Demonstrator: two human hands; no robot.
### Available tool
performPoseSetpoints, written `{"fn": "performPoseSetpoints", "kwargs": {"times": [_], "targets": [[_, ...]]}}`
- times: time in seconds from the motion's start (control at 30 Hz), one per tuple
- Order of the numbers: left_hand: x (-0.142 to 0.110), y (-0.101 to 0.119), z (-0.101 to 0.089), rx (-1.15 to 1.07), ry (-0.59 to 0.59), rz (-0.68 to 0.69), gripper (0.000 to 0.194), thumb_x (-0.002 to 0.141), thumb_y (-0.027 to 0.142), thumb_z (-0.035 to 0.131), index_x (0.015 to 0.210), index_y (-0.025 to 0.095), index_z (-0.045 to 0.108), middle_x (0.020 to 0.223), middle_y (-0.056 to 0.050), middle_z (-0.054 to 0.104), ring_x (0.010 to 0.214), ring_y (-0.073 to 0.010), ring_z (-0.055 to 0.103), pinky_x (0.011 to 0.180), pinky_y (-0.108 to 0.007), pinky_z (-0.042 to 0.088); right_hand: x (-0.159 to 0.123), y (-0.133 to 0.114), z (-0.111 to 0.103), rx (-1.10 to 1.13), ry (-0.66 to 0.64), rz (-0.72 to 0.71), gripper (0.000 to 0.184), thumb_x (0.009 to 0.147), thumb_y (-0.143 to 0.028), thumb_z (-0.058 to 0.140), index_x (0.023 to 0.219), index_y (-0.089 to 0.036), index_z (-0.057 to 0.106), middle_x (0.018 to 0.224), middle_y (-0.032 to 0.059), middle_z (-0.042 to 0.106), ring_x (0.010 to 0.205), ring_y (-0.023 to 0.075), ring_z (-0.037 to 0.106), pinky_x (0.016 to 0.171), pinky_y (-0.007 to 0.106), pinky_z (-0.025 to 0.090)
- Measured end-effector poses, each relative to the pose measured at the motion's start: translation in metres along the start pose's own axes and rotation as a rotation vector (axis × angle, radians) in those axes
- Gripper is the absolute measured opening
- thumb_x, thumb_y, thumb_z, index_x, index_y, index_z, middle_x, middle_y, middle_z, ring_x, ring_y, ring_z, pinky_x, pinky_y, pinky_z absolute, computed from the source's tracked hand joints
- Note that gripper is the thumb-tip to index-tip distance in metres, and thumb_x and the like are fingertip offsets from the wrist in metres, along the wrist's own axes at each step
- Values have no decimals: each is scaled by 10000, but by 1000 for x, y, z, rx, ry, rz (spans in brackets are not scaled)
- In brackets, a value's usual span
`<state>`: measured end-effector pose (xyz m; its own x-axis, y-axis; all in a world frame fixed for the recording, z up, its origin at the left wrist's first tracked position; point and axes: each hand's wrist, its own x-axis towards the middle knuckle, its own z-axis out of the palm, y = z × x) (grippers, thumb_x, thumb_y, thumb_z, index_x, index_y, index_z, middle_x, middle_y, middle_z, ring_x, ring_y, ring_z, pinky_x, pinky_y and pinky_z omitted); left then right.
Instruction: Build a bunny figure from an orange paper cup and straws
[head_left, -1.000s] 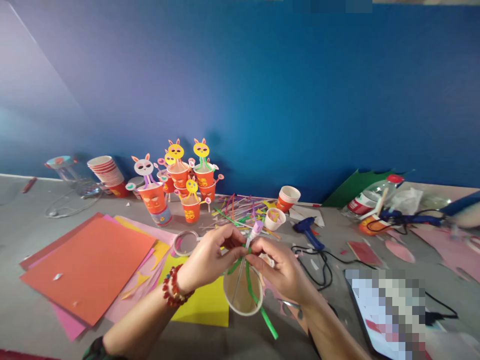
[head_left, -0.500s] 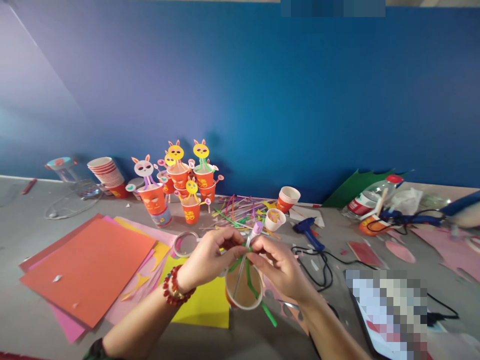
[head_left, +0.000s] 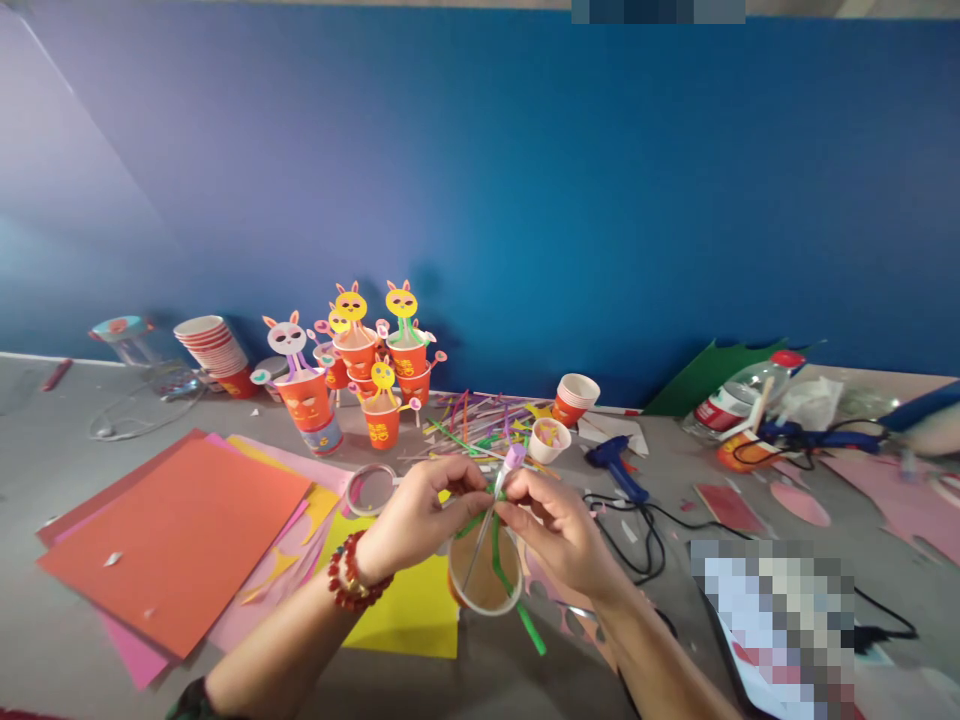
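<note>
My left hand [head_left: 433,512] and my right hand [head_left: 561,522] meet above the far rim of a paper cup [head_left: 487,598]. Both are closed, thumbs and fingertips pinching a green straw-like strip [head_left: 498,548] from either side. This strip bends down across the mouth of the cup, and its free end sticks out past the near rim. Between my fingertips rises a slim, pen-like item with a purple end [head_left: 513,459]; a thin grey shaft [head_left: 480,550] runs below it over the opening. The exact pinch point is partly hidden by my fingers.
Finished rabbit-faced cups [head_left: 307,400] stand at the back left, beside a cup stack [head_left: 210,345]. Loose coloured strips [head_left: 480,420] lie behind my hands. A blue glue gun [head_left: 619,468] with its black cord is at right. Orange paper sheets [head_left: 180,530] cover the left.
The cup and the green strip's free end have shifted slightly left. Both hands keep the same pinch at nearly the same spot.
</note>
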<state>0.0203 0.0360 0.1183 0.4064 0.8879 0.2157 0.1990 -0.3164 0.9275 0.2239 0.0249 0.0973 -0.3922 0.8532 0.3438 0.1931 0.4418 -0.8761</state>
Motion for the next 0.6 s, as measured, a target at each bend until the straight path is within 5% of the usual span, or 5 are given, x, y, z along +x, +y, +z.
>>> {"fn": "performPoseSetpoints", "kwargs": {"times": [0.33,0.6], "targets": [[3,-9,-3,-64,-66,-46,206,933,337,591,901,149,668,791,-19,639,730,-142,556,658,-243,424,4,14,-1,203,-16,162,242,960,-401,622,824,-215,543,759,-26,497,707,145,509,645,254,416],[4,0,2,61,-21,-12,154,893,285,627,834,154,682,752,-21,664,704,-152,587,628,-242,439,4,17,-2,188,30,131,246,927,-398,669,810,-209,564,745,-27,498,684,132,487,619,235,428]]}}
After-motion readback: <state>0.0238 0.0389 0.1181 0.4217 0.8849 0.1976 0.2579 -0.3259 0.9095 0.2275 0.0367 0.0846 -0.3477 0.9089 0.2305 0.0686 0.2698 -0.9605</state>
